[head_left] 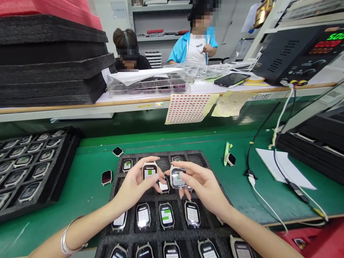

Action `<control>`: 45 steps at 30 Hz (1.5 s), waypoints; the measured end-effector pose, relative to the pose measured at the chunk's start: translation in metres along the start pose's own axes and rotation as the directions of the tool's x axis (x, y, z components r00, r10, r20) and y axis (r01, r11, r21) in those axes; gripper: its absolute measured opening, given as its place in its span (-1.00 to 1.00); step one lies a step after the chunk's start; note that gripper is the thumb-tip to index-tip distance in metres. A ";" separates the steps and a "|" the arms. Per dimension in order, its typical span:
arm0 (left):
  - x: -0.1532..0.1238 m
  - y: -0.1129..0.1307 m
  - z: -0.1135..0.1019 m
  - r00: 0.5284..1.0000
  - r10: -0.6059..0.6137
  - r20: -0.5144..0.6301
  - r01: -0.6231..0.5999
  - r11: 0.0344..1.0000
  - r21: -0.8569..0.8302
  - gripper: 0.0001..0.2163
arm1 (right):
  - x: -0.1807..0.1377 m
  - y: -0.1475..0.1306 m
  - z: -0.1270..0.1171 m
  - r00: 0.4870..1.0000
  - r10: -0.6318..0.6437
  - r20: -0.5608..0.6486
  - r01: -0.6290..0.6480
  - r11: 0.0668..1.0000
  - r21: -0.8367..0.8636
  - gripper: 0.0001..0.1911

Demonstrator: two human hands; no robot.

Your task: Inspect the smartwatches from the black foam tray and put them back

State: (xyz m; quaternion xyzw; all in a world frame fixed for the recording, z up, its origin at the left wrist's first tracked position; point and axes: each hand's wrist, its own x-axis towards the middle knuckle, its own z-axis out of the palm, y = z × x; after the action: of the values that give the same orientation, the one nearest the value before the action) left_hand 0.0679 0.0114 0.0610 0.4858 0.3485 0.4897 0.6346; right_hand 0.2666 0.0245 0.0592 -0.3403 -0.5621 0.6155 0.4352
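Note:
My left hand [141, 179] is closed round a smartwatch body [149, 170] without a strap; its lit screen shows a green patch, and my thumb rests on it. Just to the right, my right hand [197, 179] grips another smartwatch [177, 178], thumb on its pale lit screen. Both are held above a black foam tray [156, 234] with square pockets. Several similar watches lie in the pockets, among them one with green bars [166, 215] and one with a white screen [192, 214]. My hands partly cover the watches in the upper rows.
Another foam tray of watches [30, 168] stands at left. Loose watches [106, 177] lie beside the middle tray. At right are a green pen [226, 154], white paper [285, 168] and cables [251, 177]. A power supply [298, 53] sits on the shelf; two people are behind it.

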 end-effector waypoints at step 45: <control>0.016 -0.035 -0.012 0.918 -0.156 0.364 -0.373 -0.031 0.927 -0.76 | 0.001 -0.009 -0.054 0.890 0.209 0.405 0.437 -0.139 -0.888 -0.59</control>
State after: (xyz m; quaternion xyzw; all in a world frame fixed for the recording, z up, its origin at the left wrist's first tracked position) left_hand 0.0717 0.0282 0.0243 0.8977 0.4261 0.0412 0.1041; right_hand 0.3167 0.0463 0.0612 -0.3522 -0.9346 -0.0064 -0.0498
